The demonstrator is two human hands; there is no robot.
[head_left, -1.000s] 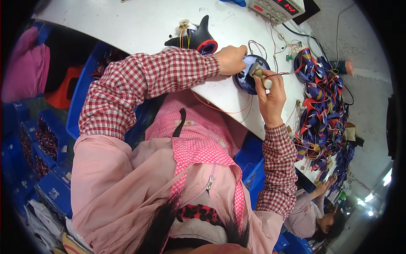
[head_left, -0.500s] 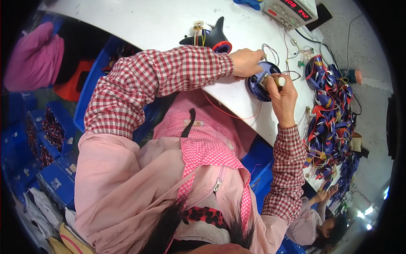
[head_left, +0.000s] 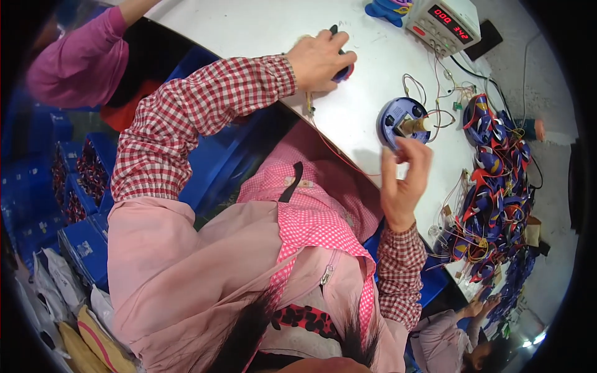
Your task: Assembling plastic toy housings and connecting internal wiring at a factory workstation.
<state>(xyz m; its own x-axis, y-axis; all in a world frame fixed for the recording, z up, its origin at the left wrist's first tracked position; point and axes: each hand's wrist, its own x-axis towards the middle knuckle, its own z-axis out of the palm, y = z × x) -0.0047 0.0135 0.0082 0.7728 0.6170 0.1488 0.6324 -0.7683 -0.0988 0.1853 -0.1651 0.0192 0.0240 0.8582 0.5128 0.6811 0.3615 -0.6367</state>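
Note:
My left hand [head_left: 320,62] is closed over a dark toy part with a red-rimmed round end [head_left: 343,73], mostly hidden under the fingers. Off the table's front edge, my right hand [head_left: 405,180] has its fingers bent and the thumb apart from them, with nothing visible between. Just beyond it lies a round blue-violet housing [head_left: 390,118], its inner side facing up. A cream cylinder [head_left: 424,124] stands on this housing, and thin wires lead from it. A red wire [head_left: 336,149] runs from near my left hand along the table edge toward my right hand.
A power supply with a red display [head_left: 449,25] stands at the back, beside a blue object [head_left: 387,11]. Wired toy parts [head_left: 491,180] are heaped along the right. Blue bins [head_left: 87,248] stand at lower left. One person's pink sleeve [head_left: 81,68] is at left, another person at lower right.
My left hand has moved left from the round housing onto the dark toy part. My right hand has let go of the cream cylinder and drawn back toward me.

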